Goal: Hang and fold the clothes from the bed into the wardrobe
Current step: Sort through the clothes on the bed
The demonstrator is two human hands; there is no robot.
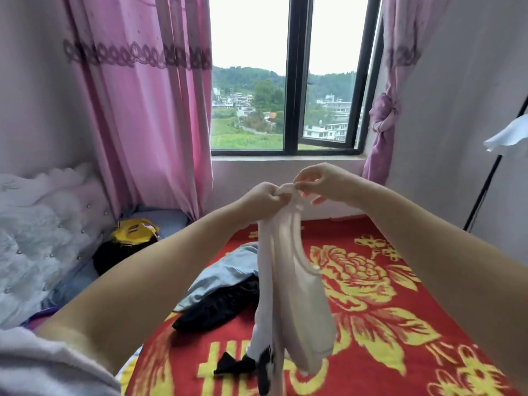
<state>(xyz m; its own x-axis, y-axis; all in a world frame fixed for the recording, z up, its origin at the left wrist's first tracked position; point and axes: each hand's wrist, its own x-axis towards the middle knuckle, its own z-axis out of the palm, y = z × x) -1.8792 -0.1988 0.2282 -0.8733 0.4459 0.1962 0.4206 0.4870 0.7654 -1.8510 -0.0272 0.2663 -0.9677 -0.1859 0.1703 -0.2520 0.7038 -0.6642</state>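
Both hands are up in front of the window, working at the top of a pale pink top (288, 281) that hangs down over the bed (385, 295). The left hand (264, 197) is curled round the bunched shoulder; the right hand (320, 182) pinches the strap beside it with thumb and forefinger, other fingers loose. No hanger is visible, so this piece seems only picked up, not yet hung or folded. Plenty looks left: a light blue garment (225, 274) on a black garment (220, 307) at 9 o'clock from the top, a yellow and black bundle (128, 244) at 10 o'clock. The wardrobe is out of view
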